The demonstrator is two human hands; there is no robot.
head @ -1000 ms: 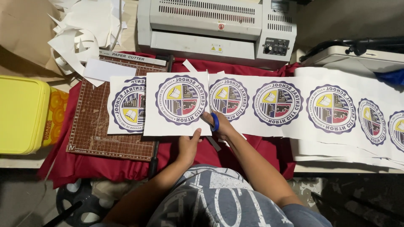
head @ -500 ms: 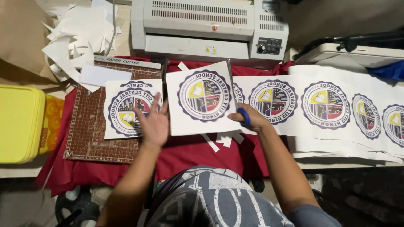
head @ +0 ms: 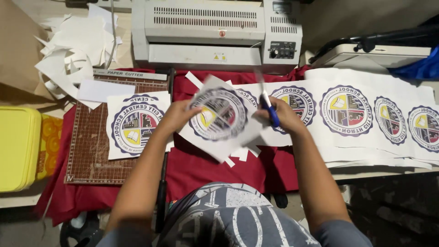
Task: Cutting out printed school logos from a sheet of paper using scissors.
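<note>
My left hand (head: 176, 115) holds a white sheet printed with a round emblem (head: 219, 116), lifted and tilted above the red cloth (head: 215, 167). My right hand (head: 283, 114) grips blue-handled scissors (head: 270, 107), whose blades point up at the sheet's right edge. The sheet is blurred. Small paper strips (head: 240, 153) lie on the cloth just under it.
A brown paper cutter board (head: 93, 151) at left carries another emblem sheet (head: 135, 128). More emblem prints (head: 366, 114) spread to the right. A grey laminator (head: 215, 32) stands behind. White offcuts (head: 73, 50) pile at back left; a yellow box (head: 16, 148) sits far left.
The emblem sheet has been lifted off the table and turned. My left hand left the sheet on the cutter board and now holds the raised sheet; the scissors moved up to its edge.
</note>
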